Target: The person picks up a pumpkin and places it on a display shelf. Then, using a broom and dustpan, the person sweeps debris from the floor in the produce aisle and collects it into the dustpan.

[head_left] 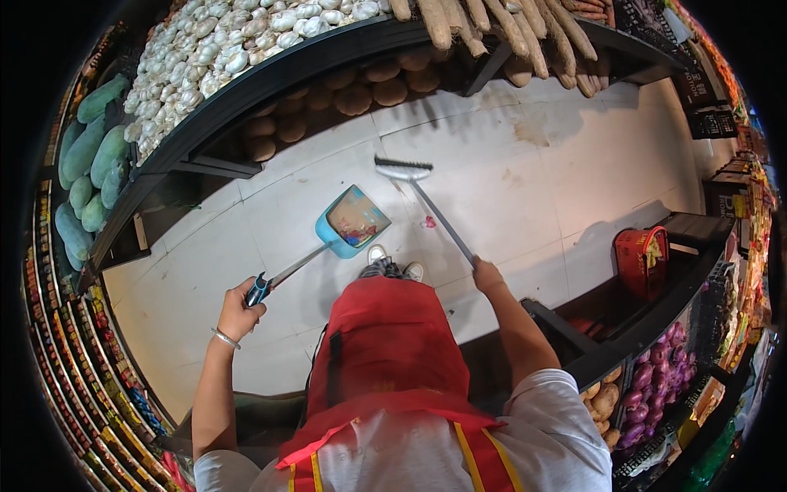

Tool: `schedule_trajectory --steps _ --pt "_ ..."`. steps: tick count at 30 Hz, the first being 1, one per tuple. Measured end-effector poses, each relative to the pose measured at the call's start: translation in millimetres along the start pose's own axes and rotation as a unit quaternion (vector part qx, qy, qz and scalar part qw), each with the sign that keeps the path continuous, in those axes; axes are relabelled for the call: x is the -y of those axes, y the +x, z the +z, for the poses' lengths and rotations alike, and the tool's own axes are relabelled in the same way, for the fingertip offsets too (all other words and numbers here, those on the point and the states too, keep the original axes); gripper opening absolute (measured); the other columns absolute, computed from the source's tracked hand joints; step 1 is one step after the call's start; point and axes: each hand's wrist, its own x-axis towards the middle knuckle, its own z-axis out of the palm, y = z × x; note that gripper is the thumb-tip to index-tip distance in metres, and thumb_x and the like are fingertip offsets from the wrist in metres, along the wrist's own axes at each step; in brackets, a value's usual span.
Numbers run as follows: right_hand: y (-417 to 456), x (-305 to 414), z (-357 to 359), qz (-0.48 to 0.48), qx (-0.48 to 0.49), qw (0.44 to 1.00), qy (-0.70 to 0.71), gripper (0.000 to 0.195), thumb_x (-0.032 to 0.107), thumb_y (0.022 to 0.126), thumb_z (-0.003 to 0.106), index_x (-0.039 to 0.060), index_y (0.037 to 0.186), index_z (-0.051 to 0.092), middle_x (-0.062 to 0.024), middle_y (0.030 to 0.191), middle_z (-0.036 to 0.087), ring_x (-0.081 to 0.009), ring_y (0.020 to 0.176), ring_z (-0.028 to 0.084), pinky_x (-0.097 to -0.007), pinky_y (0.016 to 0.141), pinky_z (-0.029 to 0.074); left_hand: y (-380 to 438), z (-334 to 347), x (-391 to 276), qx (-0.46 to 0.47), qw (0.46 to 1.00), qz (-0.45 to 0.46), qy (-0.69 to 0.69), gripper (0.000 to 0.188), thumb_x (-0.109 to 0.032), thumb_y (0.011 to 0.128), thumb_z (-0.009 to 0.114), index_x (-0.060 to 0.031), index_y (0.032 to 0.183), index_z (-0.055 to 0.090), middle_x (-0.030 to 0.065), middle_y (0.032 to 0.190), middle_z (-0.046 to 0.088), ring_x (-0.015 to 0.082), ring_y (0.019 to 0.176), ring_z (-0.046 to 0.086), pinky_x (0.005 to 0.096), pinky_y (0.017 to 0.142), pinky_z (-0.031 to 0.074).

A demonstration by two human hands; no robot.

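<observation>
My left hand is closed around the handle of a blue long-handled dustpan, which lies on the tiled floor and holds coloured scraps. My right hand grips the grey pole of a floor broom. The broom's head with dark bristles is turned away from me, up and to the right of the dustpan. A small pink-red scrap lies on the floor between the dustpan and the pole.
Ahead stands a dark display stand with garlic and long roots; round brown produce sits beneath. Wax gourds are at left. To the right are a red basket, purple onions and potatoes. Brown stains mark the floor.
</observation>
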Motion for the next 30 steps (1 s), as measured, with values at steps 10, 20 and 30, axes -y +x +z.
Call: schedule_trajectory --steps 10,20,30 --pt "-212.3 -35.1 17.8 0.192 0.006 0.968 0.159 0.042 0.02 0.077 0.059 0.0064 0.117 0.052 -0.0227 0.093 0.06 -0.0318 0.09 0.06 -0.0374 0.074 0.047 6.9 -26.6 21.6 0.036 0.998 0.022 0.055 0.027 0.002 0.065 0.049 -0.0033 0.089 0.058 -0.0002 0.052 0.045 0.0083 0.038 0.043 0.0235 0.034 0.035" --pt "-148.4 75.9 157.1 0.386 -0.123 0.699 0.59 0.012 0.01 0.084 0.046 -0.0015 0.084 0.049 -0.0076 0.047 0.043 -0.0183 0.034 0.043 -0.0331 0.03 0.033 42.7 -61.4 38.9 0.142 0.977 0.077 0.142 0.025 0.0 0.066 0.051 -0.0041 0.09 0.056 0.0012 0.051 0.044 0.0096 0.038 0.043 0.0247 0.035 0.036" --pt "-249.8 227.9 201.7 0.18 0.004 0.91 0.373 0.035 0.016 0.081 0.055 0.0063 0.115 0.055 -0.0056 0.063 0.057 -0.0113 0.053 0.052 -0.0264 0.049 0.043 56.2 -85.4 55.9 0.175 0.969 0.097 0.147 0.026 0.0 0.066 0.052 -0.0045 0.091 0.056 0.0026 0.053 0.046 0.0099 0.038 0.043 0.0254 0.035 0.036"
